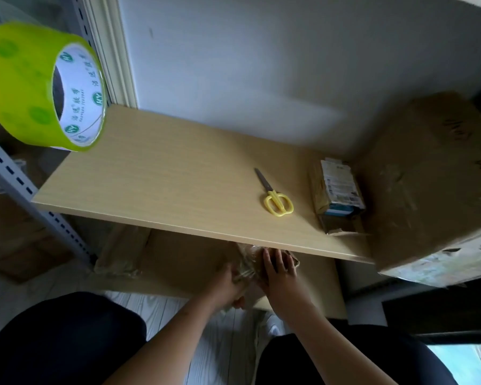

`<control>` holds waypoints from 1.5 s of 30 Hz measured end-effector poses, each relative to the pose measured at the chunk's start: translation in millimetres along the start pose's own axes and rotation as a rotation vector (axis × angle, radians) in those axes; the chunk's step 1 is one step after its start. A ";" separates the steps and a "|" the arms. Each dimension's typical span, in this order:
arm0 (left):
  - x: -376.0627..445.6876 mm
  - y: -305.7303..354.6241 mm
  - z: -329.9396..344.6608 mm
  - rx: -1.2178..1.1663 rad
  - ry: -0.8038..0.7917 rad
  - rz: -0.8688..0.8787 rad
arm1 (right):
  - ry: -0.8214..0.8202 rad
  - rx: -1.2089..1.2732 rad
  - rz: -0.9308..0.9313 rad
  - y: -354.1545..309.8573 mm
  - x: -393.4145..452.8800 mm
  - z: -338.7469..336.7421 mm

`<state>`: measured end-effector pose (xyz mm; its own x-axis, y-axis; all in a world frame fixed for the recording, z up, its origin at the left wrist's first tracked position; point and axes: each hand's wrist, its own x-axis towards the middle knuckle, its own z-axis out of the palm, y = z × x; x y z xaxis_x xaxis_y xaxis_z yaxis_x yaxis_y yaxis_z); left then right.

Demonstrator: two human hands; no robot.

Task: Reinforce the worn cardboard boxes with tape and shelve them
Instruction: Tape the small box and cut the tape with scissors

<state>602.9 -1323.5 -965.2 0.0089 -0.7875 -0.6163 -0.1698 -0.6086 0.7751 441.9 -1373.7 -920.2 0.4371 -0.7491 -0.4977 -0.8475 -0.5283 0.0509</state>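
A flat cardboard box (184, 262) lies low under the wooden shelf board (161, 184), with wrinkled clear tape (246, 262) across its near side. My left hand (228, 287) grips the box's near edge at the tape, fingers curled round it. My right hand (279, 270) lies flat on the box beside the tape, fingers straight and reaching under the board's front edge. A roll of yellow-green tape (31, 87) looms very close at the upper left. Yellow-handled scissors (275, 198) lie on the board.
A large worn cardboard box (433, 184) stands on the board's right end, a small labelled box (339, 190) beside it. A perforated grey metal rack post (25, 187) runs down the left. More cardboard (17, 240) sits behind it. My dark-clothed knees flank a white plank floor (206, 329).
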 end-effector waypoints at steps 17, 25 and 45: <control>12.2 -6.3 10.9 -0.091 0.054 0.077 | 0.584 0.187 0.074 -18.4 -63.5 -76.3; 13.7 -5.5 11.3 0.019 0.045 0.016 | 0.519 0.486 0.264 2.8 16.3 -159.9; 22.2 -6.0 19.6 -0.026 0.127 0.023 | 0.321 0.081 0.006 3.1 -7.6 -173.7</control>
<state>584.8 -1335.4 -986.3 0.1304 -0.8065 -0.5767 -0.1460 -0.5909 0.7934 488.3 -1439.1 -765.8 0.4937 -0.8466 -0.1989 -0.8659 -0.4996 -0.0226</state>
